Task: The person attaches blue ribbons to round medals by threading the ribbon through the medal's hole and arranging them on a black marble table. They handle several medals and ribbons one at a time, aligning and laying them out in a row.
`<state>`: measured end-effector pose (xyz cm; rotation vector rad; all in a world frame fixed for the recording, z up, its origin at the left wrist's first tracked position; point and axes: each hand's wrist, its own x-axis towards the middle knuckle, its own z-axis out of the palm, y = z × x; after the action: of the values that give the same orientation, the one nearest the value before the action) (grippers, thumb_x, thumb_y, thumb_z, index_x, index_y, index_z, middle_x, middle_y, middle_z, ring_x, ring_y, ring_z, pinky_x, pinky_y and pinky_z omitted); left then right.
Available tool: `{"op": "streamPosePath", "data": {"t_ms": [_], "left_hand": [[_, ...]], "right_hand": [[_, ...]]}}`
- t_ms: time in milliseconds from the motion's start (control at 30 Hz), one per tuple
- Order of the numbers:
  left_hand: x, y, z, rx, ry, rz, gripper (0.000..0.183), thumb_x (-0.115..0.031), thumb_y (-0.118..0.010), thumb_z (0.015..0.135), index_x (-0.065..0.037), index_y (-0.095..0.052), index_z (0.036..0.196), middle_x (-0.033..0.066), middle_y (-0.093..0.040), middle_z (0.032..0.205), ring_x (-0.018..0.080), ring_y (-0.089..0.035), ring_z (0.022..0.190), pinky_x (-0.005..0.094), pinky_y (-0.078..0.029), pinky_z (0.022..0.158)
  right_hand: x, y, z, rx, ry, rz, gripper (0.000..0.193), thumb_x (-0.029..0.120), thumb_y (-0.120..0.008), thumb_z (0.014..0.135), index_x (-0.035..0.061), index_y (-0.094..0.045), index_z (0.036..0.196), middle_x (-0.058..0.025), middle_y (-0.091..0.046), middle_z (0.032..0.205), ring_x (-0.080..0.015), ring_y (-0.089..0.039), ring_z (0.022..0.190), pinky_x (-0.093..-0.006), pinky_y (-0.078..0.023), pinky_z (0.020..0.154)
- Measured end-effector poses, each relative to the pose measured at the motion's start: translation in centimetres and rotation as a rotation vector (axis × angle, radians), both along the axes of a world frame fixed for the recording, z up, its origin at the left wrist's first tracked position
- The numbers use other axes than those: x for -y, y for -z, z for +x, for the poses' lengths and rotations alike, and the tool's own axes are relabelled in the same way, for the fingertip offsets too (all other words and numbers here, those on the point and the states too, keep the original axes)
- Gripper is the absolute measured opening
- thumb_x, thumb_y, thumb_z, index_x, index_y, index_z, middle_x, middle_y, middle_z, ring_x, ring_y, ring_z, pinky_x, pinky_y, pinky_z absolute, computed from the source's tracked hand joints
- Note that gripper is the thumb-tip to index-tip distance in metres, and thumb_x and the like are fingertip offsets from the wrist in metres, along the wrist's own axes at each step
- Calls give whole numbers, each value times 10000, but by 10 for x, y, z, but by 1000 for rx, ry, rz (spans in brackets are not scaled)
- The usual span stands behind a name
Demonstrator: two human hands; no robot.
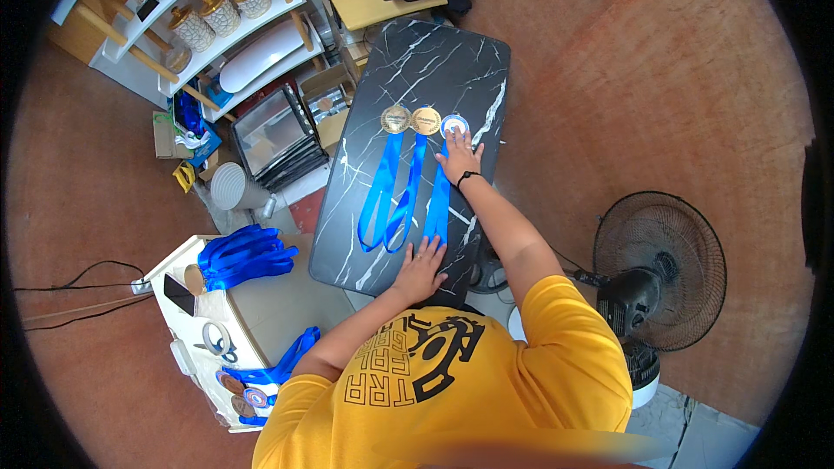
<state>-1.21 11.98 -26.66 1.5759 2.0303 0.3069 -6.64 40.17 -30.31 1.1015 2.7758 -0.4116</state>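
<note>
Three round medals on blue ribbons lie side by side on a black marble-patterned table [417,61]. The left medal [395,119] and middle medal [426,120] are gold. The right medal [455,121] shows a white and blue face, partly covered by fingertips. My right hand [461,161], fingers spread, rests on that medal's lower edge and the top of its ribbon [438,208]. Near the table's front edge, my left hand [421,272] lies flat with fingers apart, touching the lower end of the same ribbon. The other two ribbons run loosely toward me.
At the left, a white side table [248,330] bears a bundle of blue ribbons [248,256], a phone [179,294], a tape roll [215,336] and more medals [241,404]. A fan [660,269] stands at the right. Shelves [204,43] with jars rise at the far left.
</note>
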Motion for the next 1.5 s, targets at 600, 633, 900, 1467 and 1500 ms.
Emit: {"op": "streamPosePath", "data": {"t_ms": [600,633,900,1467,1500], "left_hand": [[-5,12,-32,48,-664,18,501,-217,-629,877,-29,-409,1286,237,-652,1052,406,-674,881,513,-531,754],[-5,13,-32,74,-675,-9,486,-218,-626,879,-33,-416,1276,241,-660,1028,408,-675,876,516,-528,756],[-3,11,-37,251,-836,4,404,-232,-609,890,-55,-467,1224,286,-673,959,454,-657,870,545,-503,767],[-1,7,-37,135,-744,-139,253,-279,-633,887,-85,-614,1049,175,-701,922,377,-677,866,505,-519,759],[0,9,-37,124,-734,-179,239,-281,-632,887,-85,-622,1024,169,-702,905,374,-678,854,507,-519,753]], "right_hand": [[41,15,-9,-160,-288,8,532,237,-578,930,123,-435,1430,-81,-319,1560,-319,-248,1462,-677,-133,1135],[42,14,-8,-143,-298,12,536,248,-577,931,124,-434,1432,-80,-322,1559,-318,-245,1463,-676,-131,1136],[48,9,-11,-88,-296,-3,581,325,-597,923,117,-427,1438,-93,-337,1548,-316,-236,1465,-674,-123,1138],[18,3,-49,4,-124,-34,675,418,-509,968,111,-282,1524,-64,-223,1613,-274,-167,1496,-680,-54,1139],[18,4,-49,-7,-129,-26,675,418,-512,967,110,-285,1523,-65,-227,1611,-270,-173,1495,-679,-59,1139]]}}
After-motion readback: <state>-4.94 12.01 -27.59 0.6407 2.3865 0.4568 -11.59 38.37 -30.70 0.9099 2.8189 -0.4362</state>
